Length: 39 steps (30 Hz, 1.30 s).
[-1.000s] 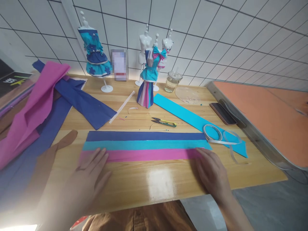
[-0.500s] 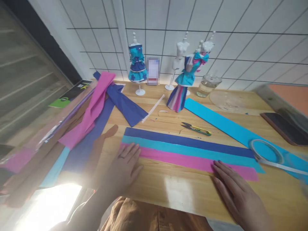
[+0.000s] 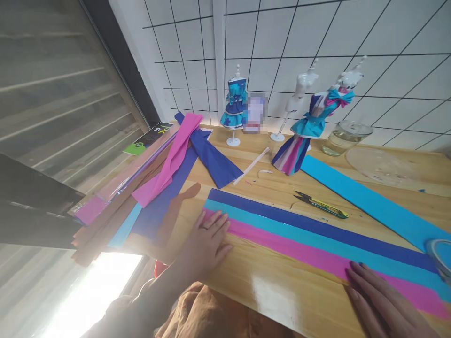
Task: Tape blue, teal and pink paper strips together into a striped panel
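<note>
Three flat strips, likely tissue or crepe paper, lie side by side across the wooden table: navy (image 3: 282,216), light blue (image 3: 282,230) and pink (image 3: 282,245). My left hand (image 3: 211,239) rests on the left end of the pink strip, fingers stretched out and a ring on one of them. Toward the right end, my right hand (image 3: 384,303) lies with extended fingers on the pink strip; part of this hand is cut off by the frame. Neither hand grips anything. Beyond the strips sit yellow-and-green thread snips (image 3: 322,205).
Small dress forms stand at the back, one in a blue dress (image 3: 234,103), another in a striped gown (image 3: 306,126). A glass jar (image 3: 347,137) of liquid, a bright blue folded strip (image 3: 362,195) and a tape roll (image 3: 440,253) are right. Coloured sheets (image 3: 172,169) pile up left.
The camera view has turned left, so everything sits farther right in the picture. Both hands stay on the pink strip in much the same places.
</note>
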### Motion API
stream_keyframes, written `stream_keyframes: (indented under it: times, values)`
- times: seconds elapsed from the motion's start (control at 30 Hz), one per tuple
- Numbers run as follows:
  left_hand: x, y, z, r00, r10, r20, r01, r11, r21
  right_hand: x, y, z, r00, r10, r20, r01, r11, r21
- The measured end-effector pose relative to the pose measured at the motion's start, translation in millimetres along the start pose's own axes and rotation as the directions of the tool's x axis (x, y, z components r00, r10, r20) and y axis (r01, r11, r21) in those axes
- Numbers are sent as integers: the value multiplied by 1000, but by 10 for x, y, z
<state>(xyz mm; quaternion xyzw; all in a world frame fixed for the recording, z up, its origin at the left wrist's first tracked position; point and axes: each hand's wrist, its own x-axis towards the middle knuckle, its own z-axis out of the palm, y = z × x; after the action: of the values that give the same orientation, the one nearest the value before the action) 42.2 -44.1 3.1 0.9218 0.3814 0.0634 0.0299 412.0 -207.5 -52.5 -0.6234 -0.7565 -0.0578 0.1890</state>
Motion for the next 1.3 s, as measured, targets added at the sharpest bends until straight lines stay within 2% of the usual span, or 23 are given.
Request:
stream_keyframes:
  times: [0.17, 0.33, 0.5, 0.57, 0.67, 0.73, 0.83, 1.0, 1.2, 1.3]
  values:
    - [6, -1, 24, 999, -5, -36, 5, 1000, 12, 112, -125, -47, 996, 54, -69, -55, 998, -18]
    - [20, -10, 67, 999, 26, -40, -24, 998, 59, 223, -229, -120, 994, 48, -95, -49, 999, -1]
    - [19, -35, 95, 998, 51, -40, -47, 994, 96, 456, -507, -195, 983, 72, -171, -63, 996, 58]
    - [18, -42, 99, 998, 56, -41, -51, 993, 107, 549, -631, -160, 986, 52, -159, -39, 996, 84]
    - [20, -46, 97, 996, 70, -52, -65, 992, 105, 626, -745, -54, 997, 24, -77, -18, 996, 84]
    - [24, -45, 88, 995, 76, -65, -69, 993, 93, 642, -767, -4, 999, 40, -37, -37, 996, 75]
    - [32, -37, 66, 994, 74, -81, -68, 995, 79, 652, -764, -9, 997, 64, -36, -59, 992, 107]
    - [38, -46, 82, 989, 83, -124, -78, 996, 47, 674, -767, -67, 995, 69, -75, -58, 987, 147]
    - [27, -70, 159, 980, 83, -180, -79, 997, 24, 646, -752, -34, 974, 115, -193, -87, 985, 148]
    - [19, -68, 166, 974, 84, -210, -85, 996, 1, 623, -735, -41, 973, 111, -204, -83, 986, 142]
